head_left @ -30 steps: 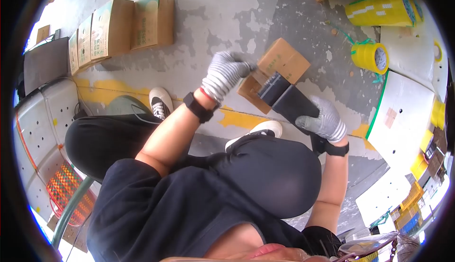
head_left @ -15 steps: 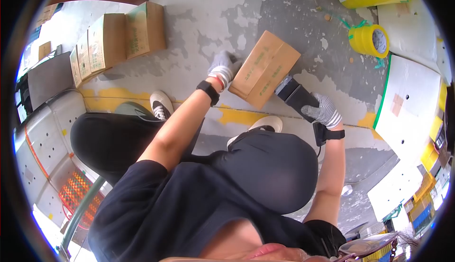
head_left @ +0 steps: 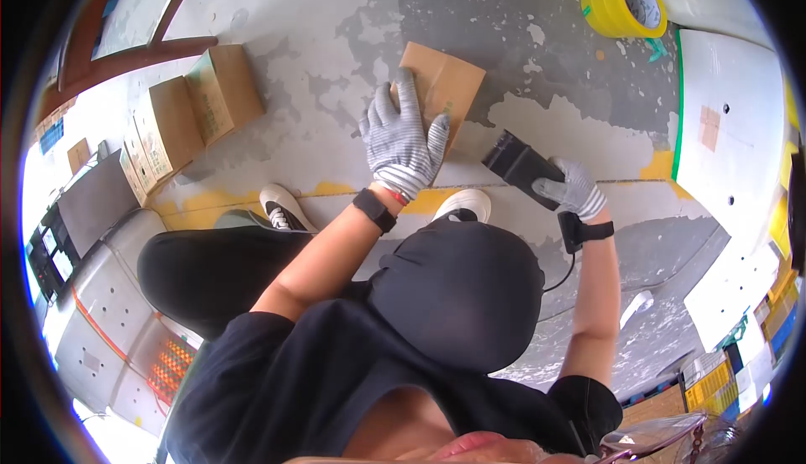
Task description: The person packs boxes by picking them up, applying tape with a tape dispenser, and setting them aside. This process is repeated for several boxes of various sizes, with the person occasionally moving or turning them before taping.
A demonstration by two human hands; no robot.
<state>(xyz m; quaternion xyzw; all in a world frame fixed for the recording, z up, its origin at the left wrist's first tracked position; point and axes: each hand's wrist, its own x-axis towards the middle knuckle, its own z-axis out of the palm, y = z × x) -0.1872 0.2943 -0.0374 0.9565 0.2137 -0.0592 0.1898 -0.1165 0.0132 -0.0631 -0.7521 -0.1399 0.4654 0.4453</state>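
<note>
A brown cardboard box (head_left: 457, 86) stands on the grey floor in front of my feet. My left hand (head_left: 401, 138), in a striped grey glove, lies with its fingers spread over the near left side of this box and hides part of it. To the right, my right hand (head_left: 574, 188), gloved too, is wrapped round a black handheld device (head_left: 520, 167). The device's front end points toward the box, with a gap between them. A black band is on each wrist.
Several cardboard boxes (head_left: 175, 120) stand in a row at the left, near a red-brown frame (head_left: 126, 65). Yellow tape rolls (head_left: 613, 6) lie at the upper right. A white panel (head_left: 724, 128) with a green edge is at the right.
My left hand has moved from beside the box onto it, its fingers now spread. The device in my right hand has come away from the box. The camera view has shifted.
</note>
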